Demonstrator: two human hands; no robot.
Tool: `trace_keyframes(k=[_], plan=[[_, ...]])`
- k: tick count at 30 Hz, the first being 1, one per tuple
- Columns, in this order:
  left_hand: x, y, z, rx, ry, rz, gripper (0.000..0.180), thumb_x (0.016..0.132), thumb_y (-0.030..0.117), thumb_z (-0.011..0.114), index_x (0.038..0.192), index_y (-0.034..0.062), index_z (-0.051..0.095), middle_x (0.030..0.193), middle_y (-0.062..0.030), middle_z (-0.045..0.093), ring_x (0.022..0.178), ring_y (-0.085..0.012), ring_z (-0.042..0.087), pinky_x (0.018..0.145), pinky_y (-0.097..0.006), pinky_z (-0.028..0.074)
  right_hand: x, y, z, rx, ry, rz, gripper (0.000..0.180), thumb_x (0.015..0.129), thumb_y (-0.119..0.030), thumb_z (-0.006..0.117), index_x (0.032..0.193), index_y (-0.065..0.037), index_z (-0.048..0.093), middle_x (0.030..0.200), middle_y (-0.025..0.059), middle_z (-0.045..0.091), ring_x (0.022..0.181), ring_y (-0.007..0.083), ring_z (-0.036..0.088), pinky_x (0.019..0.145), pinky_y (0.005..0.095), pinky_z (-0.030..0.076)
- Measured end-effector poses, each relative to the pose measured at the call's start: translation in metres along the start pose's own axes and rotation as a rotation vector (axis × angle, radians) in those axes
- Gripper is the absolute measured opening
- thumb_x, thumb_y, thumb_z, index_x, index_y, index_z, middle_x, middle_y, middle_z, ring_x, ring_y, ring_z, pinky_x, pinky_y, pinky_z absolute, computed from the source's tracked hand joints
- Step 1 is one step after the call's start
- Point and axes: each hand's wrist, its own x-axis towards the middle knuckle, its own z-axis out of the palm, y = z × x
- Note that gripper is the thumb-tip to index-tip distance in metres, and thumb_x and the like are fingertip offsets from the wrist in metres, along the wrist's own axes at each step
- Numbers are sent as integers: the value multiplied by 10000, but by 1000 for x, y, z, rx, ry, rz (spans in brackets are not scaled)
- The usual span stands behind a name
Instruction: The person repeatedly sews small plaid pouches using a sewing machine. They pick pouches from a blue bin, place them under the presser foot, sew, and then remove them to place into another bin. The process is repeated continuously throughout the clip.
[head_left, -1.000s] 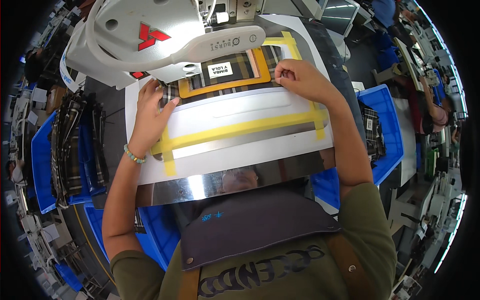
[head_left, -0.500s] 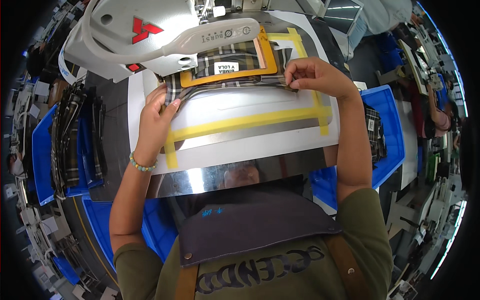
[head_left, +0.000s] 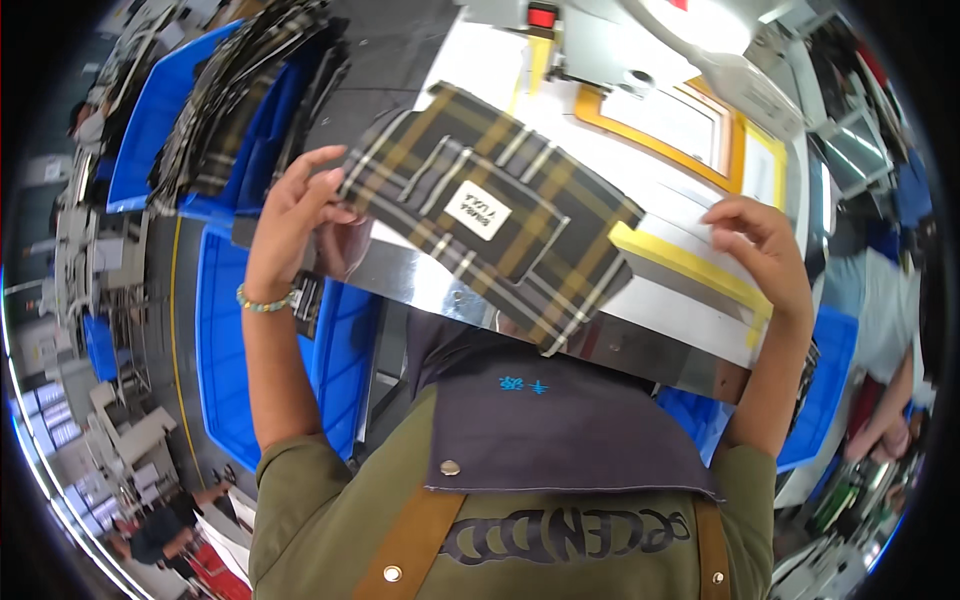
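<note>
White worktop [head_left: 690, 270] with yellow tape outlines and a mirrored front edge. Blue bins [head_left: 225, 330] at left, 1 stacked with plaid pieces. Plaid fabric piece [head_left: 490, 215] with a white label, lifted above worktop's near edge. Left hand [head_left: 295, 215] grip closed on its left corner. Right hand [head_left: 760, 245] open, fingers curled, just beside fabric, holding nothing.

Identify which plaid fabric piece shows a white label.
The plaid piece lifted by the left hand over the work table; those stacked in the blue bin show none.
</note>
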Motion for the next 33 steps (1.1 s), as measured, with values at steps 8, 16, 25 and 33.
trace_keyframes(k=[8,16,25,33], plan=[[-7,3,35,182,108,106,530,932,98,751,1401,-13,531,1031,-40,687,811,-53,607,716,-218,515,8,40,-9,27,352,25,113,993,-109,675,1053,-18,704,879,-46,602,795,41,499,737,203,398],[-5,-16,49,339,191,224,323,855,57,803,1142,-30,682,1005,-75,733,896,-90,659,795,-266,525,9,54,-15,-13,401,-2,129,998,-95,677,1093,-14,712,928,-25,641,833,56,554,782,207,429],[-62,-28,40,-580,433,298,245,929,36,668,1171,7,657,1104,-82,737,984,-210,718,881,-361,575,-30,115,-62,-74,486,-34,168,1012,-88,658,1145,5,702,1031,7,673,908,72,591,790,213,443],[-115,-216,-190,-700,1109,124,237,949,-11,631,1186,-28,645,1171,-142,711,1068,-306,695,941,-435,570,-9,77,-45,-119,374,-61,168,1032,-88,626,1161,-6,695,993,15,660,887,75,580,775,216,434]])
